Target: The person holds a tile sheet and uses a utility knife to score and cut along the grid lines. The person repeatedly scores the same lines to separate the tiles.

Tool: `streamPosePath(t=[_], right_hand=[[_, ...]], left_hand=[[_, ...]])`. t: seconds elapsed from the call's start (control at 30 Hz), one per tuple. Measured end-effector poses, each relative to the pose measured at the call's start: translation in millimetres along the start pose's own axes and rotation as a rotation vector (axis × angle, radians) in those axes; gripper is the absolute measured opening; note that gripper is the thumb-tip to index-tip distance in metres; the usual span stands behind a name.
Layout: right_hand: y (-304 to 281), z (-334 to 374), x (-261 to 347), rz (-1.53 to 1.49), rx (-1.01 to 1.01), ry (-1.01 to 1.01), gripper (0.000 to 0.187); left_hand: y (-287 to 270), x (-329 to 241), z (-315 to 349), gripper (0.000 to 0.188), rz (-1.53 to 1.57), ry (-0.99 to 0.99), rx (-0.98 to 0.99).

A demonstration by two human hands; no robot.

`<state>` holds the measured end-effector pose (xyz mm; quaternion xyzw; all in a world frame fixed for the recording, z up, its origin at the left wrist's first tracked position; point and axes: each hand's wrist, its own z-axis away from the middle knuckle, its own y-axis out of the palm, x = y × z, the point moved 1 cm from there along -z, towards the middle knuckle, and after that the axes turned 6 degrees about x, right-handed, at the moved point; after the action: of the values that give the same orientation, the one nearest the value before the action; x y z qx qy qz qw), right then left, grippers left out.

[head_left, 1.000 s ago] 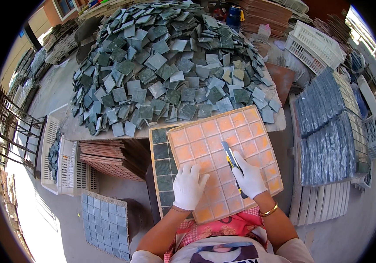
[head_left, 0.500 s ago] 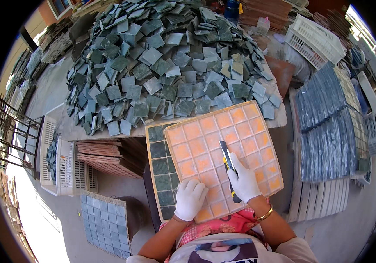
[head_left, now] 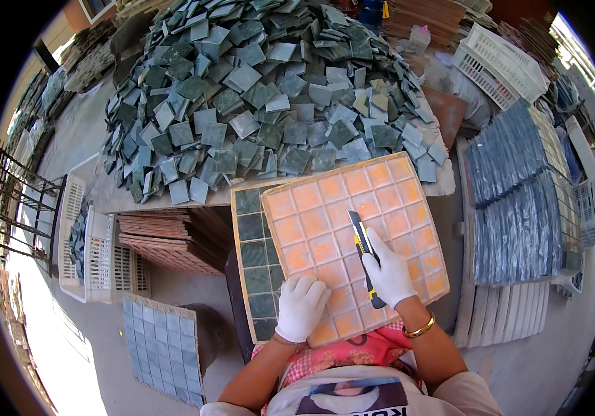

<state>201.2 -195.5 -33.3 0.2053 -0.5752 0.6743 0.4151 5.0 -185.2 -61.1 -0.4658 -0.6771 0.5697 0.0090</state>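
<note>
A square, orange-backed grid tray lies slanted across a second tray holding dark green stone tiles, which shows along the left side. My left hand, in a white glove, has its fingers curled over the orange tray's lower left edge; the fingertips are partly hidden. In my white-gloved right hand is a black and yellow utility knife. Its blade is out, pointing away from me, above the middle of the orange tray.
A big heap of loose green stone tiles covers the table ahead. To the left stand a white plastic crate and a tiled sheet. Bundled tile sheets are stacked at right, with white crates behind.
My right hand and the knife have shifted slightly away from me over the orange tray. My left hand stays at the tray's lower left edge.
</note>
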Motion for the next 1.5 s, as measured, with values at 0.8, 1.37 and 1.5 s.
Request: streamPosePath(t=[0.8,1.37,1.5], right_hand=[[12,-4,-2,-0.056,0.015,-0.007,0.054],[25,4,10,0.096,0.002,-0.119,0.051],[30,10,16,0.104,0.026,-0.078,0.052]], left_hand=[[4,3,5,0.016,-0.021,-0.033,0.014],[4,3,3,0.015,-0.002,-0.038,0.010],[3,2,3,0.014,-0.018,-0.058,0.023]])
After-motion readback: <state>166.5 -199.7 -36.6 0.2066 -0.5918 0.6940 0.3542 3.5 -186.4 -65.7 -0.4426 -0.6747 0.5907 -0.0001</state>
